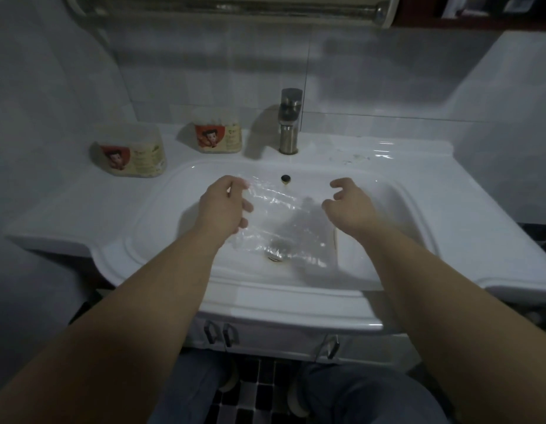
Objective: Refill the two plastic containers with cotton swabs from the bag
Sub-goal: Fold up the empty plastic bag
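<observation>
A clear plastic bag (284, 221) hangs blurred over the white sink basin (412, 209); I see no swabs in it. My left hand (224, 206) holds the bag's upper left edge with curled fingers. To the bag's right, my right hand (348, 206) hovers with loosely curled fingers that hold nothing. Two plastic containers with red cartoon labels stand on the counter to the left: one (129, 151) at the far left, the other (218, 134) further back beside the faucet. Pale contents show through both.
A metal faucet (290, 120) stands behind the basin, with an overflow hole (285, 178) and the drain (276, 255) below it. Tiled walls close in at the back and both sides. Cabinet doors with handles (222, 333) sit under the counter.
</observation>
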### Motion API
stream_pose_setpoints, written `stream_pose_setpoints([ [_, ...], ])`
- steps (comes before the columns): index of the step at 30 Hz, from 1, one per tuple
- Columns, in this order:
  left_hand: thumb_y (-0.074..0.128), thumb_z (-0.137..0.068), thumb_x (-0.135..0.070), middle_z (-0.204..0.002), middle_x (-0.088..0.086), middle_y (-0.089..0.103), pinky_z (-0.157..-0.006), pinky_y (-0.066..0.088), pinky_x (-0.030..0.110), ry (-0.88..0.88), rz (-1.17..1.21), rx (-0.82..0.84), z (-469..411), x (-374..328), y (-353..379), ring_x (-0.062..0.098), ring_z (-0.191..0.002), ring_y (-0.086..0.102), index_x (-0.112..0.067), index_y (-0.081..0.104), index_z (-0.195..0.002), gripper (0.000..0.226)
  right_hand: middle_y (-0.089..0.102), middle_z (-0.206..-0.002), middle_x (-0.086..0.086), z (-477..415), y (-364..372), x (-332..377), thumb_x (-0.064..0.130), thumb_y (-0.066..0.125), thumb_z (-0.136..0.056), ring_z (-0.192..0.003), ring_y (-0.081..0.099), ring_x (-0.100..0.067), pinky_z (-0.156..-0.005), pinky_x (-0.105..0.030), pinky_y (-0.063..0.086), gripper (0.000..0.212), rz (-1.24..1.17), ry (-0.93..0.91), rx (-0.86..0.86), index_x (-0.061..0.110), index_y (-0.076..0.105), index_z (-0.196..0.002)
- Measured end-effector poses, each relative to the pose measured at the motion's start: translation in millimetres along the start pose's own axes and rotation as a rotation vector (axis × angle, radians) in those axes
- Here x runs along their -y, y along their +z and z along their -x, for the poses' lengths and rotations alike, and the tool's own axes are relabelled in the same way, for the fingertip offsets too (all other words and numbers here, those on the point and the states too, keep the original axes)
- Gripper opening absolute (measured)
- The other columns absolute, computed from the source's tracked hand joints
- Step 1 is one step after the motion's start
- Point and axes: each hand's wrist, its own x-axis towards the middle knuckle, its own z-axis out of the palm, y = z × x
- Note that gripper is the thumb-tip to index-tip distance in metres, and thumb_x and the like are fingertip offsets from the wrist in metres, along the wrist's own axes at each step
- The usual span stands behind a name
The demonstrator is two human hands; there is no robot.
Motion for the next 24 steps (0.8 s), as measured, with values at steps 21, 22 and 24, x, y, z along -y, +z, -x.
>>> stream_pose_setpoints([
  [21,0.062,-0.097,-0.050,-0.065,-0.001,0.065,-0.061,0.047,0.024,-0.065,-0.169,-0.014,-8,7,0,0.014,-0.055,0.057,-0.017,0.070,-0.074,0.041,0.043,-0.044,0.010,8,0,9,0.035,0.052,-0.103,-0.038,0.038,-0.006,-0.051,-0.026,0.033,0.031,-0.047,-0.153,0.128,0.024,0.068,-0.078],
  [22,0.061,-0.098,-0.049,-0.067,0.001,0.066,-0.063,0.049,0.025,-0.083,-0.128,-0.064,-9,7,-1,0.016,-0.056,0.057,-0.017,0.069,-0.074,0.041,0.043,-0.044,0.010,7,1,9,0.034,0.051,-0.102,-0.039,0.038,-0.008,-0.050,-0.025,0.033,0.031,-0.064,-0.133,0.110,0.024,0.068,-0.079],
  [24,0.057,-0.100,-0.049,-0.075,0.005,0.066,-0.057,0.049,0.025,-0.170,-0.023,-0.110,-11,7,-2,0.019,-0.057,0.055,-0.013,0.067,-0.080,0.043,0.046,-0.048,0.008,4,3,10,0.030,0.049,-0.103,-0.043,0.040,-0.014,-0.046,-0.023,0.034,0.028,-0.143,-0.071,0.068,0.022,0.067,-0.083],
])
